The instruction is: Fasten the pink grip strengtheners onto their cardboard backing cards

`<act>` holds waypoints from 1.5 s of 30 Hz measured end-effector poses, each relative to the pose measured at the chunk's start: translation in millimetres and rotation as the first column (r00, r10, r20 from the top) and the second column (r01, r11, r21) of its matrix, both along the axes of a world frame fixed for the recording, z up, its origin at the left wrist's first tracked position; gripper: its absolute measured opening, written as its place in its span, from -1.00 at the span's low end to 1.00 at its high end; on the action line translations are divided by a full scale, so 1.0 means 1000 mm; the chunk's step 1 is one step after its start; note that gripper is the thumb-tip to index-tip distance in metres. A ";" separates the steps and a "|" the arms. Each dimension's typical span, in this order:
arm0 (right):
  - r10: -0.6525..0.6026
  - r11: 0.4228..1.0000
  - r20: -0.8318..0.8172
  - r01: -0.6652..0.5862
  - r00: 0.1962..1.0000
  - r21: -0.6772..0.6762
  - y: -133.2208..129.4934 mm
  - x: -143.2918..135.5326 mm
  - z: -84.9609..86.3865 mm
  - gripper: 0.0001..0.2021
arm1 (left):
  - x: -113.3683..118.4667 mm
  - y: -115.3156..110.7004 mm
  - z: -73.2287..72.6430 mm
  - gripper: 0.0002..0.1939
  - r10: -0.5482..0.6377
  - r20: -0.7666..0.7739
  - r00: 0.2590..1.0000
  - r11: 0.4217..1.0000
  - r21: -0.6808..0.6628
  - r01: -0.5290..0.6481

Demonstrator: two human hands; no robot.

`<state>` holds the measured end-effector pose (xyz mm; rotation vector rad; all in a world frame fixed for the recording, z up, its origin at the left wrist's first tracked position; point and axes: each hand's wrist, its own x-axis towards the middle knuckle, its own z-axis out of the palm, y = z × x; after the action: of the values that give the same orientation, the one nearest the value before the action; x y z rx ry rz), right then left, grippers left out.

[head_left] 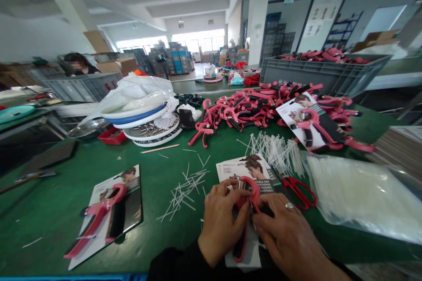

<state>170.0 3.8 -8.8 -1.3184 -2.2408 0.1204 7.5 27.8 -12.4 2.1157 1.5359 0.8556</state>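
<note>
A pink and black hand grip strengthener (255, 186) with a metal spring lies on a printed backing card (222, 167) in front of me. My left hand (222, 217) pinches it on the left side, below the spring. From the right, my right hand (290, 232) closes its fingers around the other handle; a ring is on one finger. My fingers hide the middle of the strengthener. Red-handled scissors (305, 193) lie just right of my right hand. A bunch of white cable ties (275, 151) lies beyond the card.
Cut cable tie ends (184, 193) are scattered left of my hands. A carded strengthener (108, 210) lies at the left. Behind is a heap of strengtheners (237, 107), with a grey crate (313, 74) beyond. A plastic bag (365, 195) lies right; stacked trays (154, 134) stand back left.
</note>
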 end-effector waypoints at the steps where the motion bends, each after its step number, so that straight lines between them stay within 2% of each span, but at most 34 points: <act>1: -0.004 1.000 -0.003 0.004 1.000 -0.010 0.000 0.000 0.000 -0.83 | -0.002 0.002 0.003 -0.79 -0.019 -0.034 0.999 1.000 -0.010 0.019; 4: 0.057 0.998 -0.046 -0.058 0.997 -0.024 0.002 0.001 -0.001 -0.80 | -0.005 0.010 0.015 -0.72 -0.043 -0.154 0.987 0.999 -0.024 0.040; 8: 0.177 0.984 -0.066 -0.178 0.982 -0.001 0.004 0.004 0.001 -0.79 | -0.003 0.020 0.026 -0.75 -0.092 -0.248 0.964 0.995 -0.059 0.080; 16: 0.320 0.943 -0.033 -0.321 0.947 -0.085 0.010 0.006 0.006 -0.79 | 0.004 0.024 0.025 -0.81 -0.111 -0.290 0.951 0.993 -0.072 0.094; 21: 0.314 0.946 0.114 -0.301 0.943 -0.120 0.011 0.005 0.013 -0.82 | 0.008 0.023 0.027 -0.86 -0.114 -0.284 0.952 0.993 -0.063 0.100; 24: 0.339 0.935 0.105 -0.322 0.935 -0.151 0.006 0.011 0.024 -0.84 | 0.005 0.024 0.026 -0.81 -0.132 -0.254 0.958 0.991 -0.058 0.121; 26: 0.364 0.923 0.091 -0.346 0.927 -0.171 0.001 0.017 0.032 -0.85 | -0.002 0.023 0.025 -0.72 -0.151 -0.199 0.968 0.988 -0.039 0.146; 28: 0.379 0.918 0.116 -0.358 0.918 -0.171 -0.004 0.021 0.036 -0.82 | -0.016 0.017 0.024 -0.66 -0.110 -0.083 0.990 0.993 0.029 0.113; 31: 0.372 0.923 0.188 -0.339 0.909 -0.184 -0.008 0.021 0.033 -0.76 | -0.043 -0.002 0.017 -0.73 0.105 0.127 0.986 0.988 0.103 -0.118; 32: 0.367 0.925 0.204 -0.333 0.907 -0.183 -0.008 0.020 0.031 -0.77 | -0.052 -0.011 0.013 -0.73 0.166 0.180 0.970 0.983 0.053 -0.178; 34: 0.361 0.930 0.217 -0.333 0.907 -0.156 -0.006 0.016 0.025 -0.80 | -0.066 -0.029 0.000 -0.68 0.255 0.329 0.909 0.963 -0.174 -0.207; 36: 0.363 0.932 0.219 -0.348 0.906 -0.105 -0.004 0.012 0.020 -0.80 | -0.071 -0.045 -0.014 -0.63 0.281 0.498 0.821 0.929 -0.355 -0.103; 38: 0.363 0.932 0.203 -0.359 0.909 -0.055 -0.002 0.010 0.018 -0.82 | -0.067 -0.056 -0.026 -0.64 0.315 0.606 0.730 0.898 -0.440 -0.023; 41: 0.374 0.927 0.110 -0.373 0.921 -0.027 -0.002 0.006 0.017 -0.88 | -0.054 -0.060 -0.035 -0.72 0.302 0.682 0.666 0.920 -0.393 -0.015; 43: 0.364 0.930 -0.004 -0.364 0.931 -0.047 -0.003 0.003 0.015 -0.93 | -0.046 -0.056 -0.035 -0.78 0.225 0.689 0.689 0.956 -0.294 -0.018; 45: 0.325 0.939 -0.124 -0.335 0.937 -0.072 -0.003 -0.001 0.012 -0.96 | -0.041 -0.052 -0.034 -0.82 0.110 0.651 0.751 0.989 -0.149 -0.015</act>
<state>168.7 0.9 2.8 -0.9408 -2.3658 0.4127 -33.1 -24.2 -46.2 1.4216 1.2288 1.3049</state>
